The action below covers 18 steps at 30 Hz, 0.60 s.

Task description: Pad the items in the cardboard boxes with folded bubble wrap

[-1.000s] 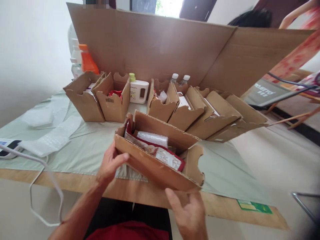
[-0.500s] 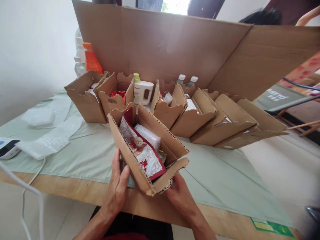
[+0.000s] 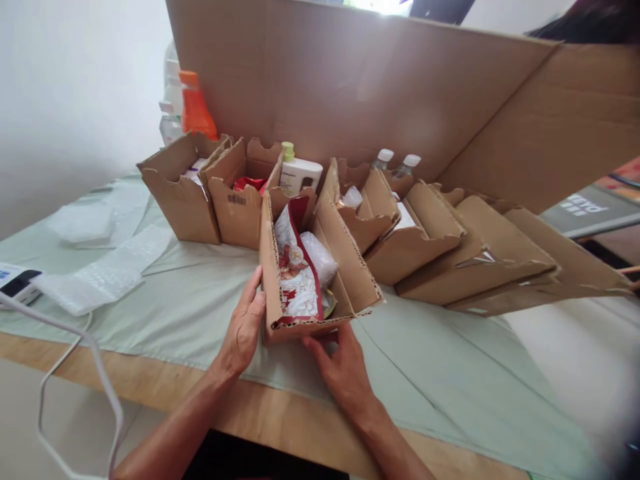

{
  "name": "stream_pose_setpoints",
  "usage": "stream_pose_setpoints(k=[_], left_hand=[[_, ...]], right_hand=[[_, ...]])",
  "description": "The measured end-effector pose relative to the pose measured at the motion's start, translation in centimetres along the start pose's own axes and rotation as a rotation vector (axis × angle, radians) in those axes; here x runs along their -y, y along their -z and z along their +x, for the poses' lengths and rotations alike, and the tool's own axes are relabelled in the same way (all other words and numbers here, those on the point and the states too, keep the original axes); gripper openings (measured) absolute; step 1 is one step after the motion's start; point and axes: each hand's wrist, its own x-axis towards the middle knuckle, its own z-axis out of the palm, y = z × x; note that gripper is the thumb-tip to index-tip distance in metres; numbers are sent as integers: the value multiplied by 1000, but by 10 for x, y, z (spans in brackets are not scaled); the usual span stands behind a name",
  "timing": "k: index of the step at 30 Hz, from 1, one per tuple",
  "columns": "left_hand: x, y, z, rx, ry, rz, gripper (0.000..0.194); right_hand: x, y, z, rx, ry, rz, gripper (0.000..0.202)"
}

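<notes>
An open-topped cardboard box [image 3: 351, 267] is between my two hands near the middle of the table. My left hand [image 3: 245, 330] lies along its left wall, fingers against the cardboard. At the front lower edge, my right hand [image 3: 343, 367] grips the box from below, its fingertips partly hidden. Inside lie a red and white printed pouch [image 3: 299, 277] and a bubble-wrapped item [image 3: 320, 259]; something yellowish beside them is mostly covered. The box's far end is close to a white bottle with a green cap [image 3: 300, 173].
Similar cardboard boxes [image 3: 195, 213] stand in a row behind, several leaning at right. A tall cardboard panel [image 3: 350, 93] rises behind them. Bubble wrap [image 3: 100, 273], an orange bottle [image 3: 196, 110] and a white cable [image 3: 103, 373] are at left. Clear bottles [image 3: 384, 157] show behind the row.
Both hands have pushed the box away from my body toward the row, and it has turned to point straighter ahead. My right hand has shifted along its front edge. The view has tilted slightly.
</notes>
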Motion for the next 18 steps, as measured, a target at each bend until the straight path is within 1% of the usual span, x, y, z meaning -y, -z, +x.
stream_pose_setpoints(k=[3,5,8,10,13,16,18], left_hand=[[-1,3,5,48,6,-6,70],[-4,5,10,49,30,-27,67],[-9,10,15,53,78,-8,63],[-8,14,15,27,102,15,59],[1,15,8,-49,114,-4,57],[12,10,0,-110,100,-59,60],[15,7,-4,-143,100,-92,64]], right_hand=[[-2,-3,6,-37,-2,-46,30],[-1,-6,9,-54,-7,-67,32],[5,-10,14,-66,-65,-91,35],[10,-14,19,-69,-103,-96,38],[15,-19,26,-68,-125,-107,42],[19,-25,38,-110,-87,-134,48],[21,-29,52,-134,-68,-135,55]])
